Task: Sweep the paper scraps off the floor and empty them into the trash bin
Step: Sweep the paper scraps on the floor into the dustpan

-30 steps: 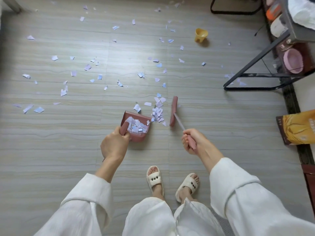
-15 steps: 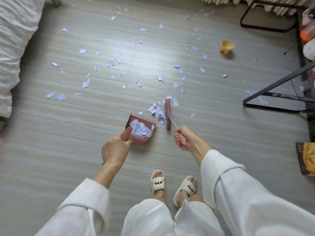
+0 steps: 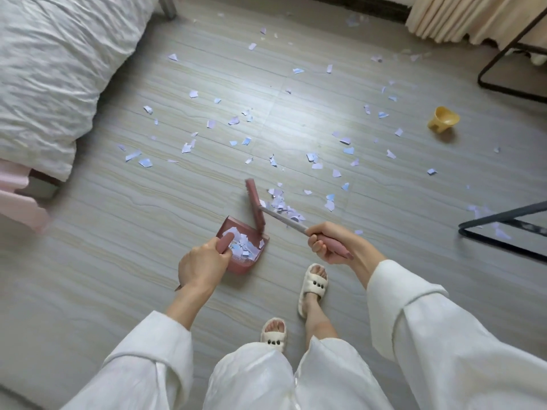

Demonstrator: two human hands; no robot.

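At centre frame, the left hand (image 3: 201,263) has its grip clenched round the dustpan (image 3: 248,247) handle; the right hand (image 3: 328,242) grasps the brush (image 3: 255,202). Paper scraps (image 3: 284,206) pile right of the brush head, others scattered across the floor (image 3: 118,232).

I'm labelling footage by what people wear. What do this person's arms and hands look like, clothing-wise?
Both arms are in loose, wide white sleeves of a soft, slightly creased fabric, with broad folded-back cuffs that end short of the wrists. The left hand and right hand are bare: no gloves, rings, watch or bracelets show. The sleeves carry no print or markings.
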